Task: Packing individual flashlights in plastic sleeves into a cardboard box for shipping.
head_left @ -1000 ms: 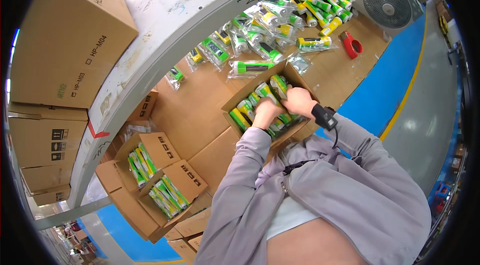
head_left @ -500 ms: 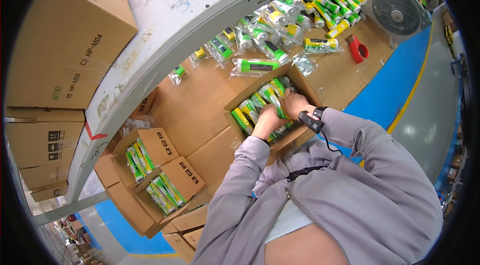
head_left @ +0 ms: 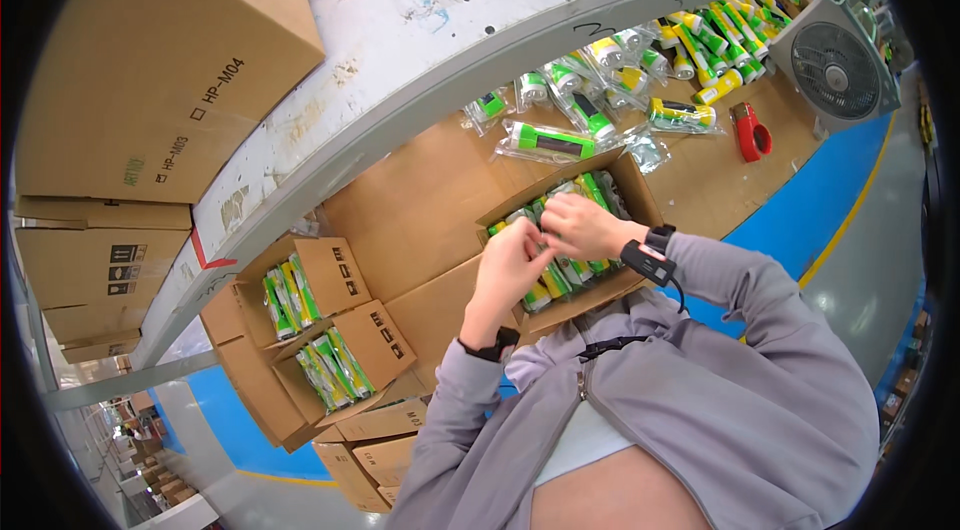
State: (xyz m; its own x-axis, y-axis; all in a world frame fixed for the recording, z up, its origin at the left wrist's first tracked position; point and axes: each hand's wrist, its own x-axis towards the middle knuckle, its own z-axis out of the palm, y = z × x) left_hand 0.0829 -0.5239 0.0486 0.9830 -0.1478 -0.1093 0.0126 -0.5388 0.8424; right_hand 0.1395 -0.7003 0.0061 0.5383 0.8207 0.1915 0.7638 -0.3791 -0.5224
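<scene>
Both hands meet over an open carton of green and yellow packs.

The left hand (head_left: 508,265) and right hand (head_left: 580,225) pinch together on one bagged pack (head_left: 541,242), fingers curled round it, just above the open cardboard box (head_left: 620,180) at centre. Loose bagged packs (head_left: 550,142) lie at 12 o'clock of the box; a red tape dispenser (head_left: 750,133) and a small fan (head_left: 835,70) sit towards 2 o'clock. Two filled boxes (head_left: 320,320) wait at 8 o'clock.

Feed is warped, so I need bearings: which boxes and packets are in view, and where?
Open brown carton: under both hands, green-yellow packets inside.
Left hand, right hand: over that carton.
Two small open cartons: left, holding like packets.
Loose clear-wrapped packets: on cardboard beyond.
Big closed carton: upper left, brown.
</scene>
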